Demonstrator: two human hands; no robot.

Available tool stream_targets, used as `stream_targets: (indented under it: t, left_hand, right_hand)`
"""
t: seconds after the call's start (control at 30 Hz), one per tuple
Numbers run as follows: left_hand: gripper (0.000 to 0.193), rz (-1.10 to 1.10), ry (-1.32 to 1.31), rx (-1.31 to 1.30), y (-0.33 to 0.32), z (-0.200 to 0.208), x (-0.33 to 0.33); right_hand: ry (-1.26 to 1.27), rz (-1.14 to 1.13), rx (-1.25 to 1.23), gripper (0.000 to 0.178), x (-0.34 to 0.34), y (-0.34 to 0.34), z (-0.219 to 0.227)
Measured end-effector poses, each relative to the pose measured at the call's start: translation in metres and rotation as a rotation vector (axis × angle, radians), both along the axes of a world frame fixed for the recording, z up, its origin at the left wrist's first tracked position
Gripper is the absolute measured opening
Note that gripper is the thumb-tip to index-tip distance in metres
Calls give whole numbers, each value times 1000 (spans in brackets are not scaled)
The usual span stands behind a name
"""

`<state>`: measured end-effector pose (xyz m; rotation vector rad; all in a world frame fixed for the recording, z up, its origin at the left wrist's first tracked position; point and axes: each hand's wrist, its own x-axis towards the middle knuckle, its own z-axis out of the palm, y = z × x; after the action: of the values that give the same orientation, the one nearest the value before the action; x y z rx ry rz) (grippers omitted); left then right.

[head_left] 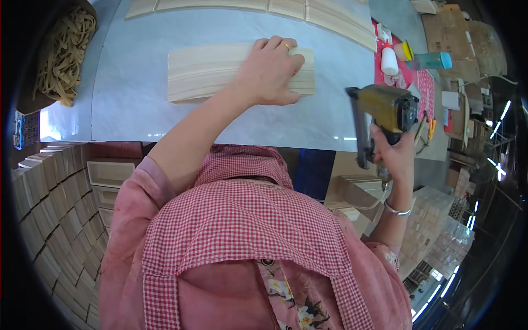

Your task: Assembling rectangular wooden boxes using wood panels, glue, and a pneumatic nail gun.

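Observation:
A pale wooden board (pixel 206 71) with visible grain lies lengthwise across the white tabletop in front of me. My left hand (pixel 269 71) grips it near its right end, fingers curled by the far edge and thumb toward the near edge. A ring is on one finger. Off to the right, my right hand (pixel 393 154) is closed around the handle of a dark and yellow nail gun (pixel 388 104). The gun is raised near the table's front right corner, apart from the board. An air hose fitting shows below its grip.
More wooden pieces (pixel 231 4) line the table's far side. A container of curled wooden strips (pixel 66 52) stands at left. A white bottle (pixel 389 60) and a teal bottle (pixel 434 60) are at right. Stacked wood (pixel 49 203) fills the lower left.

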<state>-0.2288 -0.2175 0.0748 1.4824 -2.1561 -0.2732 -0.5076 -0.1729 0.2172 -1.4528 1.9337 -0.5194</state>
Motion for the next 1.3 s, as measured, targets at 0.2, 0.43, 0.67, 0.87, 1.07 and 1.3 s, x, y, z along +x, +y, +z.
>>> stream_targets:
  t: [0.2,0.43,0.67,0.87,1.07,1.3]
  left_hand:
    - [34,15,14,-4,2,0,-1]
    - [34,17,42,5,2,0,0]
    - [35,17,36,-4,1,-2,-1]
    - [39,0,34,32,0,0,1]
    - [63,18,-15,-94,19,1,38]
    - [60,88,-207,97,82,20,153]
  right_hand:
    - [-70,161,106,20,37,11,5]
    - [-65,159,139,22,48,10,1]
    - [-17,139,209,24,57,9,9]
    - [59,172,229,26,66,1,15]
    - [-3,136,156,24,61,12,11]
    - [-113,122,106,24,65,30,6]
